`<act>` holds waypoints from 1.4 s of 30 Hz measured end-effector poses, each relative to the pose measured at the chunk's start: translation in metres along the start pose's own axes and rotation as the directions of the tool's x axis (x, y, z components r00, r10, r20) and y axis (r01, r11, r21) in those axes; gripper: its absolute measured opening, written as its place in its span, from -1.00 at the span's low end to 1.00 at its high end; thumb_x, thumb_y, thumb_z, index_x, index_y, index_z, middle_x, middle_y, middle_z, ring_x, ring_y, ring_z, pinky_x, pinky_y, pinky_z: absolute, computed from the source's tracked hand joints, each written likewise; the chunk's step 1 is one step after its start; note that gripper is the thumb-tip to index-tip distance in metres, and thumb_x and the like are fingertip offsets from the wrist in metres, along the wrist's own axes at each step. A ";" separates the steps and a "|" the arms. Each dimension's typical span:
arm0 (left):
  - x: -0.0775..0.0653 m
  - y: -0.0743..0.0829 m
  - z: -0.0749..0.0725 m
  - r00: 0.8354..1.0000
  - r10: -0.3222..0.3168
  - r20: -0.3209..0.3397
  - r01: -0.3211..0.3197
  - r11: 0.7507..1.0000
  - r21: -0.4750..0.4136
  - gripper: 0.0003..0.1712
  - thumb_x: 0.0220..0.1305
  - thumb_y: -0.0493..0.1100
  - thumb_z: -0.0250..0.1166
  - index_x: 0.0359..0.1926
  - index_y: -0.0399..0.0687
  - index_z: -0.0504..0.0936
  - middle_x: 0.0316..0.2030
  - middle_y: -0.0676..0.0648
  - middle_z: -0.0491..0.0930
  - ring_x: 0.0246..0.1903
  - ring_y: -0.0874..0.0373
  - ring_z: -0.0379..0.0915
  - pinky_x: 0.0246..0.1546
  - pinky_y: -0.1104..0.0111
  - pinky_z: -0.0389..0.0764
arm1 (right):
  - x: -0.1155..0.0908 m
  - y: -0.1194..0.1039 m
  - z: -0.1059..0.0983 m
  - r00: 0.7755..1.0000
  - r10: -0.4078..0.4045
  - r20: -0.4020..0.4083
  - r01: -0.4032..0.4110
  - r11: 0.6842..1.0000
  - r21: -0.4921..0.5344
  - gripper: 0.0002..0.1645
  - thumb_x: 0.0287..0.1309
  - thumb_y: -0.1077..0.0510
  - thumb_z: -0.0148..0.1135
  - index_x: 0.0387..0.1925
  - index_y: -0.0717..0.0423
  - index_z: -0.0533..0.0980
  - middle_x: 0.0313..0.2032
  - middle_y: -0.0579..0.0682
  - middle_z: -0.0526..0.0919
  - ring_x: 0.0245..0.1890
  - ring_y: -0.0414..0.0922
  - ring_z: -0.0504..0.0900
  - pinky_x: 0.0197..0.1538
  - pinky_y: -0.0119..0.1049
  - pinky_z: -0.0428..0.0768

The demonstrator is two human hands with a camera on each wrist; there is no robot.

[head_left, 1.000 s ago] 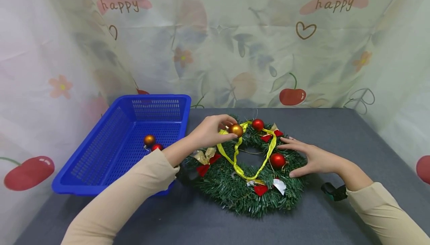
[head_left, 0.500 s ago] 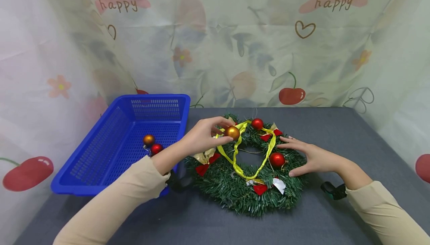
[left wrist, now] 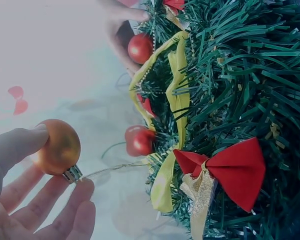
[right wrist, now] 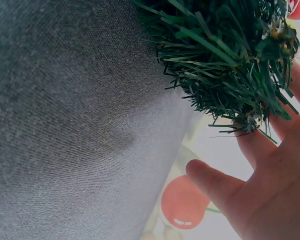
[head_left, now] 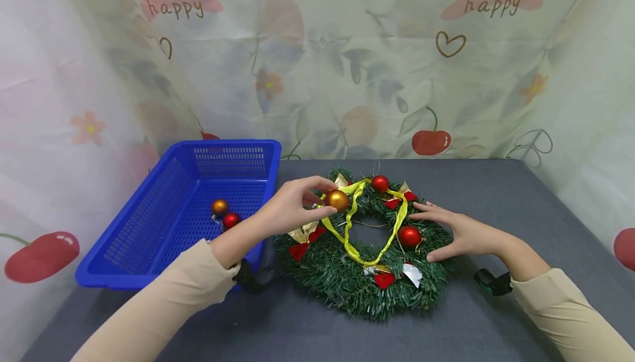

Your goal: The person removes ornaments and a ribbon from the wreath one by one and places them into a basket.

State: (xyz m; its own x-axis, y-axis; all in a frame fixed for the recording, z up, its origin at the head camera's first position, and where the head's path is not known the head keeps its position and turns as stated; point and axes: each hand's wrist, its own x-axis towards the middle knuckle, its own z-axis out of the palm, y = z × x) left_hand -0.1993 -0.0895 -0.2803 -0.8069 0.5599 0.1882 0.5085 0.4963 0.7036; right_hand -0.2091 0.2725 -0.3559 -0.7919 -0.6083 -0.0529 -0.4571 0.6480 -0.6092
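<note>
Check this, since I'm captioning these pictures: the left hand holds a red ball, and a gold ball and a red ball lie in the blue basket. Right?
One slip: the ball in the left hand is gold, not red, as the head view shows. A gold ball and a red ball do lie in the blue basket.

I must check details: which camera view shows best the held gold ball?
The left wrist view: the gold ball appears largest, its metal cap visible. The head view shows it smaller, in the left hand; the right wrist view does not show it.

Soft lt; faint shadows; L wrist pic hazy
</note>
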 end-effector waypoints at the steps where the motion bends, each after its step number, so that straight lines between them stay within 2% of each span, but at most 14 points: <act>1: -0.001 0.000 0.000 1.000 -0.002 -0.001 0.002 1.000 0.001 -0.59 0.20 -0.15 0.29 0.08 -0.04 0.52 0.01 -0.09 0.58 -0.17 0.08 0.64 -0.02 0.17 0.60 | 0.000 0.000 0.000 1.000 0.001 0.000 -0.001 1.000 0.000 -0.11 -0.08 -0.08 0.41 0.30 0.00 0.28 0.43 0.22 0.01 0.39 0.36 -0.16 0.19 0.46 0.07; 8: -0.005 -0.001 -0.004 1.000 -0.007 -0.018 0.007 1.000 -0.012 -0.60 0.19 -0.14 0.29 0.07 -0.03 0.53 0.00 -0.08 0.59 -0.18 0.10 0.64 -0.04 0.22 0.61 | 0.000 0.000 0.000 1.000 0.003 0.001 -0.003 1.000 0.000 -0.11 -0.07 -0.09 0.41 0.31 -0.01 0.28 0.43 0.21 0.00 0.39 0.36 -0.16 0.19 0.46 0.07; 14: -0.012 0.000 -0.009 0.999 -0.013 -0.034 0.012 0.999 -0.031 -0.61 0.19 -0.13 0.30 0.07 0.00 0.53 -0.01 -0.07 0.60 -0.17 0.11 0.64 -0.15 0.30 0.64 | 0.000 0.000 0.000 1.000 0.002 -0.002 -0.002 1.000 -0.002 -0.11 -0.07 -0.09 0.41 0.31 -0.02 0.28 0.43 0.21 0.01 0.39 0.35 -0.16 0.19 0.46 0.06; 30: -0.031 -0.001 -0.025 0.996 -0.045 -0.078 0.043 0.998 -0.036 -0.58 0.18 -0.12 0.31 0.09 0.01 0.52 0.00 -0.08 0.59 -0.18 0.10 0.63 -0.19 0.30 0.64 | 0.000 0.000 0.001 1.000 0.004 -0.002 -0.004 1.000 -0.002 -0.10 -0.08 -0.09 0.41 0.31 -0.02 0.28 0.43 0.21 0.01 0.40 0.36 -0.16 0.19 0.45 0.07; 36: -0.036 -0.005 -0.033 0.992 -0.056 -0.113 0.053 0.998 -0.027 -0.56 0.16 -0.14 0.32 0.09 -0.02 0.53 0.02 -0.09 0.58 -0.15 0.07 0.62 -0.10 0.23 0.63 | 0.000 0.000 0.001 1.000 0.003 -0.001 -0.003 1.000 0.000 -0.11 -0.08 -0.09 0.41 0.31 -0.01 0.28 0.43 0.21 0.01 0.39 0.36 -0.16 0.19 0.45 0.06; 42: -0.041 -0.009 -0.040 0.986 -0.073 -0.150 0.070 0.997 -0.022 -0.56 0.15 -0.14 0.33 0.08 -0.02 0.53 0.01 -0.11 0.59 -0.17 0.07 0.64 -0.16 0.23 0.64 | 0.000 0.000 0.001 1.000 0.006 -0.003 -0.006 1.000 0.000 -0.11 -0.08 -0.09 0.41 0.30 0.00 0.29 0.43 0.21 0.01 0.39 0.35 -0.16 0.19 0.45 0.06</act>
State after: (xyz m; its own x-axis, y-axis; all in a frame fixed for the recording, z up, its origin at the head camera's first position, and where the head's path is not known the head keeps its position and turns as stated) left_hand -0.1830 -0.1436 -0.2669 -0.8776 0.4166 0.2372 0.4440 0.5199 0.7298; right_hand -0.2084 0.2722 -0.3562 -0.7962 -0.6027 -0.0539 -0.4523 0.6519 -0.6086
